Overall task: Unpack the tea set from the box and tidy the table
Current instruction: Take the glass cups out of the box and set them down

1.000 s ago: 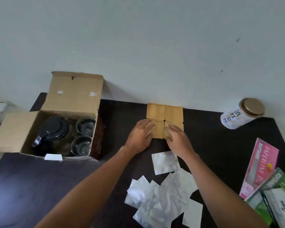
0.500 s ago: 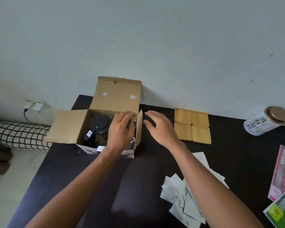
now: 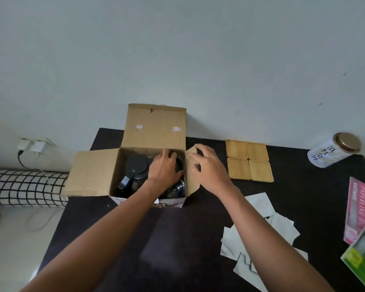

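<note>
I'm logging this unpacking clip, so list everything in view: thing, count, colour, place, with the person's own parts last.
cardboard box: 1, brown, open, table's far left
teapot: 1, black lid, inside box
glass cups: at least 2, dark, inside box, partly hidden
wooden coasters: 4, tan, square block right of box
tin: 1, white, bronze lid, far right
paper sheets: several, white, near right
packets: 2, pink and green, right edge
table: 1, black
bolster: 1, white checked, on floor at left
chargers: 2, white, wall socket
left hand: 1, inside box
right hand: 1, on box's right flap
</note>
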